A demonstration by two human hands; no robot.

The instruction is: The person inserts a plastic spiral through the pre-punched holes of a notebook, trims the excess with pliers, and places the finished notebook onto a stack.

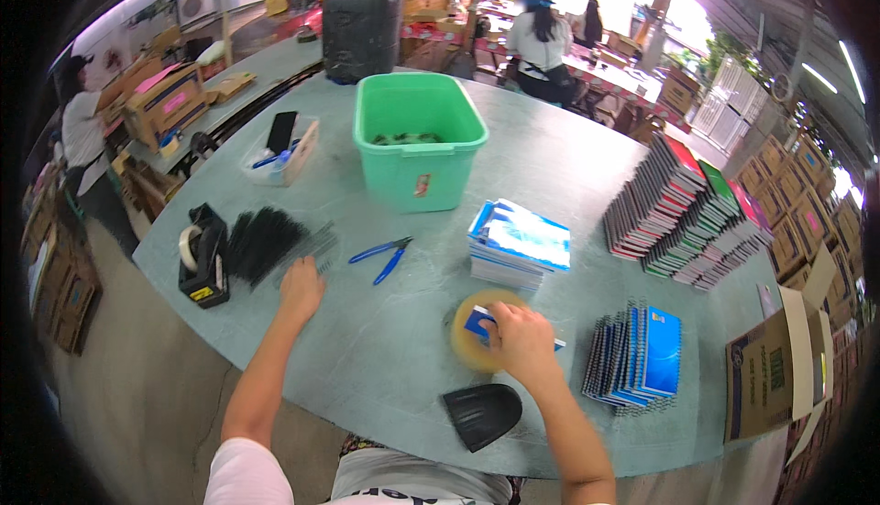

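Note:
On the left of the table, my left hand [302,287] has its fingers drawn together at the edge of a spread of black spiral binding coils [266,244], seemingly pinching a coil. My right hand [521,340] grips a small blue-covered booklet [477,322] above a round amber disc [469,349], blurred; the hand hides most of the booklet. Blue-handled cutting pliers [390,257] lie between my hands. Beyond my right hand is a stack of blue-and-white booklets [520,241]. To its right, spiral-bound blue notebooks [632,358] are piled up. A black scoop-shaped piece [483,416] lies near the front edge.
A black tape dispenser [203,257] stands at the left edge. Behind are a green tub [417,175] and a clear tray [284,161] holding a phone. Tall notebook stacks [687,212] and an open carton [770,367] flank the right. Other people work farther off.

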